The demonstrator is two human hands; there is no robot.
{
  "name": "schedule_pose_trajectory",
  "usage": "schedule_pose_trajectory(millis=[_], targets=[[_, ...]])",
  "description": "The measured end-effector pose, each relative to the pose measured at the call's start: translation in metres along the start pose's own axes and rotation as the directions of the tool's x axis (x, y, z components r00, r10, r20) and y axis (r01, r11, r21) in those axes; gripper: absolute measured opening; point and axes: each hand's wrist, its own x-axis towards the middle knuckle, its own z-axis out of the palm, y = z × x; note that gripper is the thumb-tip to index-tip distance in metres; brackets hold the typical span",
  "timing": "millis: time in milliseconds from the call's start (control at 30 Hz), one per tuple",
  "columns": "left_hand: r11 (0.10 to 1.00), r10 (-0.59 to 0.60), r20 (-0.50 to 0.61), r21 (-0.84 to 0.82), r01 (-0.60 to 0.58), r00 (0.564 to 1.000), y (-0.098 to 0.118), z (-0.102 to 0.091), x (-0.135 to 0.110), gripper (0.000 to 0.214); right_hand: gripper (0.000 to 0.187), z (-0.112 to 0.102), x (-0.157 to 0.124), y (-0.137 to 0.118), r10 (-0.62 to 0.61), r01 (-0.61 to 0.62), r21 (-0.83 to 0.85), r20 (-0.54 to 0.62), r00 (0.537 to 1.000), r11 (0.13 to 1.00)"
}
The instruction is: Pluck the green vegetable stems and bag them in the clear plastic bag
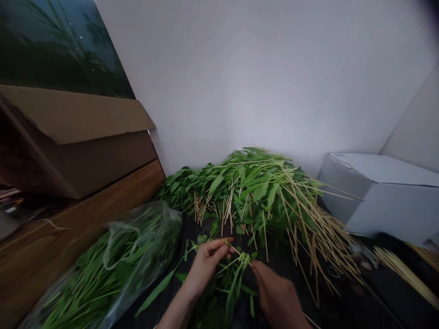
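In the middle foreground, my left hand (pixel 212 256) pinches a small bit of green leaf at the tip of a thin wooden skewer (pixel 235 248). My right hand (pixel 276 290) is closed around the same skewer lower down, and the skewer's other end shows below that hand. Between the hands, long green leaves (pixel 236 283) are folded and threaded on the skewer, their blades hanging down. The fingertips of my right hand are partly hidden. Loose leaves (pixel 159 292) lie on the dark surface beneath and left of my hands.
Behind my hands is a big heap of leaf-filled skewers (pixel 247 183), bare ends pointing right and forward. On the left lies a clear plastic bag (pixel 164 224) of leafy stems, beside a cardboard box (pixel 103 155) on a wooden ledge. A white box (pixel 394 205) and more skewers (pixel 408 274) are right.
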Motion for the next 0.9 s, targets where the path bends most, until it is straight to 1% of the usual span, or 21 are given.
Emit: schedule_pose_trajectory(millis=[100,200,333,500,700,900], targets=[[0.999,-0.017,0.007,-0.029,0.017,1.0,0.0022,0.0028,-0.0013,0.038,0.031,0.0015,-0.0007,0.0017,-0.005,0.005,0.015,0.008,1.0,1.0],[0.998,-0.037,0.005,-0.043,0.037,0.999,0.005,0.0055,-0.003,0.036,0.03,0.0024,-0.0014,0.0024,-0.005,0.005,0.02,0.01,1.0,1.0],[0.999,-0.039,0.004,-0.007,0.039,0.999,0.0074,0.0073,-0.0045,0.034,0.031,0.0005,-0.0008,0.0,-0.006,0.006,-0.008,0.004,1.0,1.0],[0.999,-0.018,0.04,0.035,0.016,0.999,0.0058,0.0084,-0.0055,0.031,0.034,-0.0026,0.0012,-0.0042,-0.006,0.006,-0.044,0.005,1.0,0.999],[0.981,0.055,0.038,0.184,-0.061,0.998,0.0055,0.0073,-0.006,0.027,0.036,-0.0013,0.0008,-0.0039,0.013,-0.011,-0.069,0.024,1.0,0.998],[0.91,0.133,0.027,0.392,-0.133,0.991,0.009,0.0079,-0.0076,0.026,0.034,0.0004,-0.001,-0.0023,0.015,-0.012,-0.106,0.023,1.0,0.994]])
